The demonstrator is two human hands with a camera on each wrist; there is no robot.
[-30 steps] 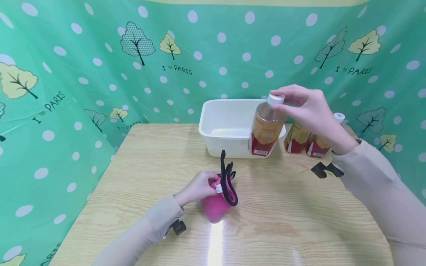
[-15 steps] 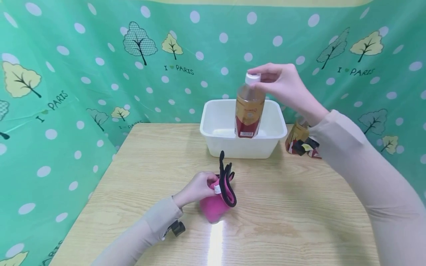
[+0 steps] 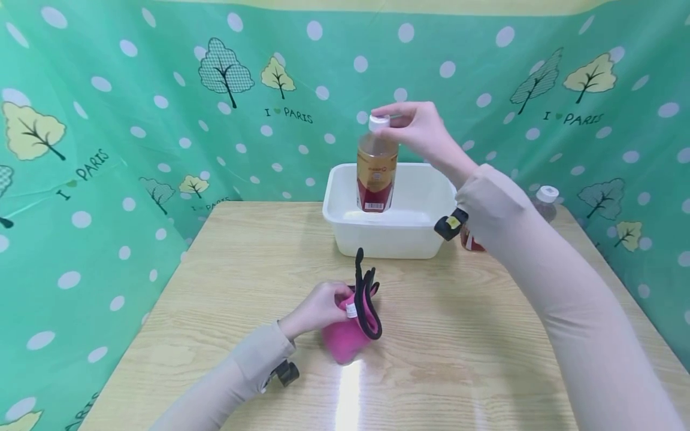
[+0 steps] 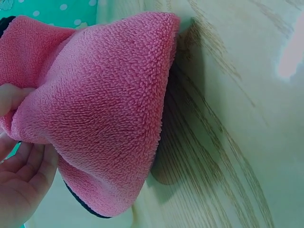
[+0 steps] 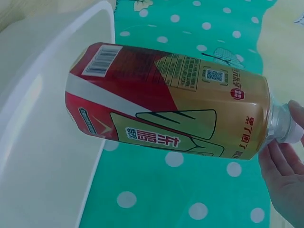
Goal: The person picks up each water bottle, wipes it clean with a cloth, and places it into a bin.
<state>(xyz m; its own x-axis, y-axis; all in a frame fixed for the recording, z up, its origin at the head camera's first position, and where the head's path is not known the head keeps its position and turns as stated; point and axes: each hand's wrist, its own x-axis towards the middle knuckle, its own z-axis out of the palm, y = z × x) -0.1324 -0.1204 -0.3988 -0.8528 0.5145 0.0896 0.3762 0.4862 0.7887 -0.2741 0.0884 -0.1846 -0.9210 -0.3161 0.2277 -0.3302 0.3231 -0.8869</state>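
Observation:
My right hand (image 3: 417,129) pinches the white cap of a drink bottle (image 3: 376,173) between thumb and fingers. The bottle hangs upright over the left part of a white plastic bin (image 3: 388,239), its base below the level of the back rim in the head view. In the right wrist view the gold and red label of the bottle (image 5: 166,104) faces the camera, beside the bin's rim. My left hand (image 3: 320,308) pinches a bunched pink cloth (image 4: 109,99) with black edging, close over the table in front of the bin.
More bottles stand right of the bin, partly hidden by my right sleeve; the white cap of one bottle (image 3: 547,194) shows above the forearm. A green dotted curtain (image 3: 302,78) hangs behind the wooden table (image 3: 242,257) and along its left side.
My right hand has carried the bottle left and up, from the bin's front right corner to over its left part. The left hand and the cloth have stayed nearly still.

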